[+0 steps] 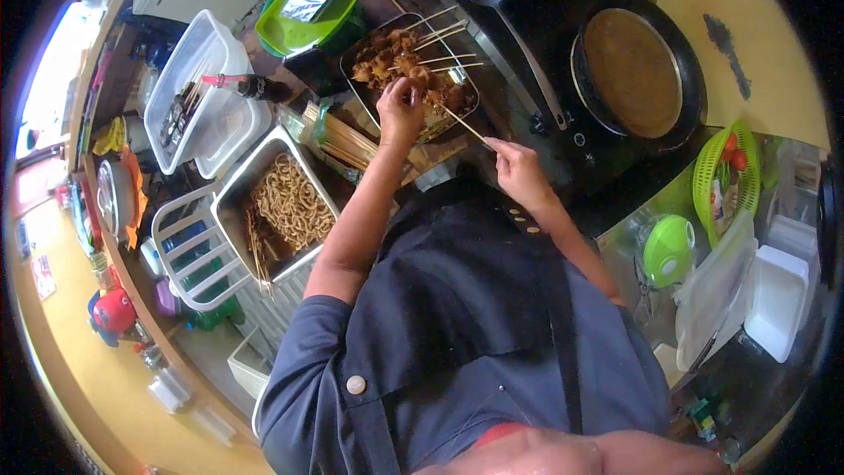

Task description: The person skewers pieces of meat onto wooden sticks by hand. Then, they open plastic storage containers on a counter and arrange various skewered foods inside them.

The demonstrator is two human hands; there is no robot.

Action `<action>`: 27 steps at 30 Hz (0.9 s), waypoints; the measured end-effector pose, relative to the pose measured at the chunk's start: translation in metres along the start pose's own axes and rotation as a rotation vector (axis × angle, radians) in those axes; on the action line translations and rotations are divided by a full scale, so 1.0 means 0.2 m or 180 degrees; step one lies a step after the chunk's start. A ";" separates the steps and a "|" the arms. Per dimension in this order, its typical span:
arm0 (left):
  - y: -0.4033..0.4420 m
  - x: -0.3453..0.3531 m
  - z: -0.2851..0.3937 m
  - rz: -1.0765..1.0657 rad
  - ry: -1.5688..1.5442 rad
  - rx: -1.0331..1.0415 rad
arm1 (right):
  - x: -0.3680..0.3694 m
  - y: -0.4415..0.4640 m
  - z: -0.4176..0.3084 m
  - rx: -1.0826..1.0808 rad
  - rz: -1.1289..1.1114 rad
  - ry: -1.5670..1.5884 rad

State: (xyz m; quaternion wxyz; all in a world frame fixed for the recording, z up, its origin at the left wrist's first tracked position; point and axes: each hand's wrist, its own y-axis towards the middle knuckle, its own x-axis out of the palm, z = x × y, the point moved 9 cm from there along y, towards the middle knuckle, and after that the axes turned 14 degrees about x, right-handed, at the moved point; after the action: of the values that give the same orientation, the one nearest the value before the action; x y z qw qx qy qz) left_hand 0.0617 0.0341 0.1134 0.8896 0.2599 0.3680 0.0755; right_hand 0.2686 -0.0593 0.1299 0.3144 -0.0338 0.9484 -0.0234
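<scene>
My right hand is closed on the lower end of a thin wooden skewer, which points up and left. At its far end is a piece of browned food. My left hand is bent over the near edge of the metal tray, its fingers curled beside that food; whether they hold a piece is too small to tell. Several skewers of browned food lie in the tray, sticks pointing right.
A pan of brown sauce and a ladle are at the right. Bundled sticks, a container of curled food pieces, a dark bottle and a green-lidded box stand left of the tray. A green basket is far right.
</scene>
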 end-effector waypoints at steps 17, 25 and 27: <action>-0.14 0.17 -0.15 -0.0723 -0.4049 -0.2800 | 0.04 0.03 0.29 0.0786 -0.0804 0.0610; -0.18 0.20 -0.21 -0.0749 -0.3915 -0.2904 | 0.04 0.03 0.26 0.0860 -0.0897 0.0675; -0.19 0.22 -0.20 -0.0709 -0.4109 -0.2887 | 0.02 0.03 0.23 0.0772 -0.0829 0.0657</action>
State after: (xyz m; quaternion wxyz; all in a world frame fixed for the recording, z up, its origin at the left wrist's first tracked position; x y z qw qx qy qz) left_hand 0.0631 0.0333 0.0423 0.9484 -0.1735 -0.2629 -0.0370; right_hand 0.2921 -0.0556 0.0897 0.2116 -0.1154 0.9534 -0.1812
